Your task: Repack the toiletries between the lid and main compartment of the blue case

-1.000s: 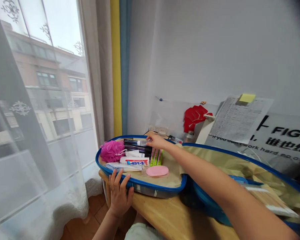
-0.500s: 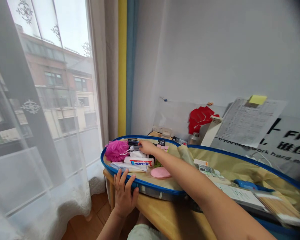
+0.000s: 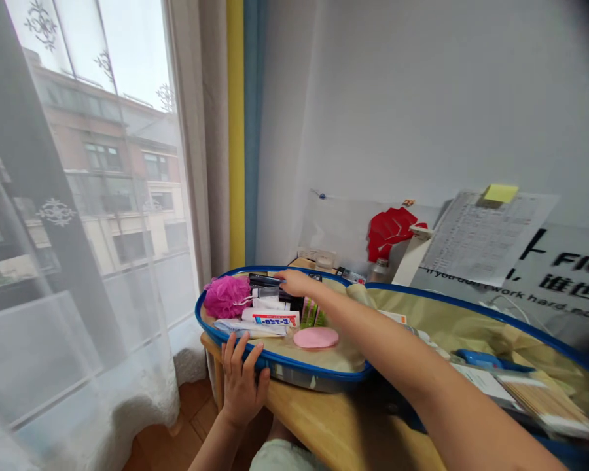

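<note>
My left hand (image 3: 243, 386) rests at the near left side of a blue-rimmed case (image 3: 319, 375), its spread fingers lying over the rim. Inside the case, my right hand (image 3: 294, 282) reaches to the far side, with fingers bent together at the end of a black stick-shaped item (image 3: 264, 280). Close by lie a dark-capped white tube (image 3: 269, 303), a toothpaste tube (image 3: 271, 318) and pink-and-green packs (image 3: 310, 312). A magenta bath puff (image 3: 227, 296) fills the left end. Nearer me are a clear-wrapped white packet (image 3: 250, 328) and a pink oval item (image 3: 316, 337).
The case's other half (image 3: 471, 314) lies open at right, holding a blue item (image 3: 481, 360) and a pack of thin wooden sticks (image 3: 554, 402). Beneath is a wooden table (image 3: 304, 412). A metal-capped bottle (image 3: 379, 269) stands behind; sheer curtains (image 3: 103, 327) hang left.
My right hand has shifted slightly right and back, from the grey-ended tube to the black stick-shaped item. More of the pink-and-green packs shows. My left hand stays on the rim.
</note>
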{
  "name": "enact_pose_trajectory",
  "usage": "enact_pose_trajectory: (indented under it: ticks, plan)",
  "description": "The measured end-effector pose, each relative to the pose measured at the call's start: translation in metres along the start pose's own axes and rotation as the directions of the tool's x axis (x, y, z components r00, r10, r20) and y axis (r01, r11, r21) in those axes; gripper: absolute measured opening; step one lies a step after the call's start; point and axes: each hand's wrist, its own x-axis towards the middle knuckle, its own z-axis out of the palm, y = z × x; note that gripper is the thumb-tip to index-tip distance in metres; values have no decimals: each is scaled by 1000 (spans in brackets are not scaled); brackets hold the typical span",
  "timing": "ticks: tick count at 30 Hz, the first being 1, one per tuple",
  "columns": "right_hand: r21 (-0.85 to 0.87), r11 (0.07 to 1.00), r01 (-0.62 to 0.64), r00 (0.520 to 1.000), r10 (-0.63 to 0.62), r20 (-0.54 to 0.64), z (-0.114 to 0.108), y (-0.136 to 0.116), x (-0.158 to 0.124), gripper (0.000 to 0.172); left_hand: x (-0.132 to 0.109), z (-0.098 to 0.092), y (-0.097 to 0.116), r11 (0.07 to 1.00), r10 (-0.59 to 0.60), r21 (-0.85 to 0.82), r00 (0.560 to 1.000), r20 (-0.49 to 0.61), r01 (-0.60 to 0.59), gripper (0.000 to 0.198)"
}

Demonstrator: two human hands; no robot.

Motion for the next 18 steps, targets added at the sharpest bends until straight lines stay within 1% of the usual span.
enact_pose_trajectory:
  ticks: [2,4,7,9,11,13,15,18]
  plan:
    - [29,1000,-10,999,11,-51,-19,9,-14,27,1,0,1,1000,-1,-5,1000,-5,1,45]
    - [58,998,-28,995,33,-93,-39,23,-33,29,1,0,1,1000,-2,-8,1000,-11,2,45]
    - [96,993,-74,989,86,-121,-65,53,-73,31,-1,0,0,1000,-8,-7,1000,-9,8,46]
    - [114,986,-123,984,137,-118,-74,78,-102,34,-1,0,-1,1000,-12,-2,1000,-4,12,47]
    - [117,976,-185,975,197,-101,-77,104,-131,37,0,0,-1,1000,-11,-1,1000,-9,11,48]
    - [101,964,-245,966,252,-59,-73,128,-158,38,1,-1,-1,1000,-5,-6,1000,-19,5,49]
    - [71,956,-285,959,284,27,-65,148,-183,36,1,-1,-2,1000,4,-9,1000,-21,-4,50]
    - [19,951,-309,936,301,183,-48,166,-212,32,-1,0,-3,1000,5,-3,1000,-15,-5,51]
